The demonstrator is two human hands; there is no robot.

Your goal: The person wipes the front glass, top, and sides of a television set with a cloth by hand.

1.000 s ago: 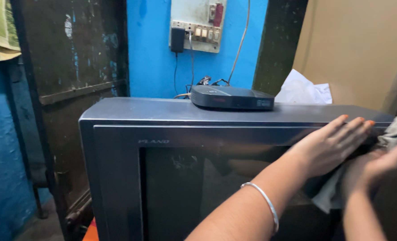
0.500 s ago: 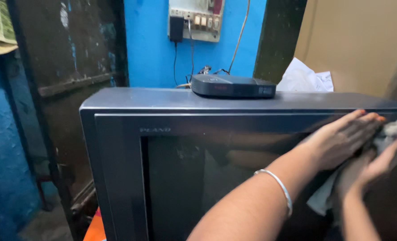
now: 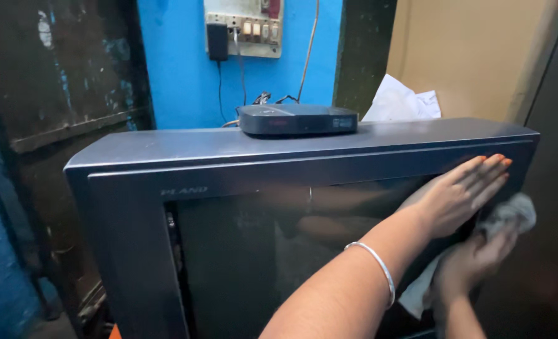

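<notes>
An old grey TV point(image 3: 134, 207) fills the view; the dark screen point(image 3: 241, 263) is set inside a wide bezel. The L hand point(image 3: 458, 194) is laid flat, fingers straight & together, on the upper R part of the screen, fingertips reaching the top bezel near the TV's R corner; nothing is gripped by it. A silver bangle point(image 3: 373, 267) is worn on that wrist. The R hand point(image 3: 473, 263) is seen just below & R of the L one, closed loosely around a grey cloth point(image 3: 511, 210), which is pressed against the R edge of the screen/bezel. A paler flap of cloth hangs below the L wrist.

Edges & room: the TV's R edge is just beyond both hands, w/ a dark panel point(image 3: 555, 188) close beside it, so little room is left that side. The screen to the L of the hands is uncovered, w/ wide open glass. The top surface is mostly bare.

Around: a small black set-top box point(image 3: 297, 119) is placed on the TV top, near the back edge, well apart from the hands. Behind it a blue wall point(image 3: 178, 75) carries a switchboard point(image 3: 247, 28) w/ a black plug & cables hanging down. White paper/cloth point(image 3: 401, 100) is seen behind the TV's R rear. A dark worn door point(image 3: 59, 69) stands at L.
</notes>
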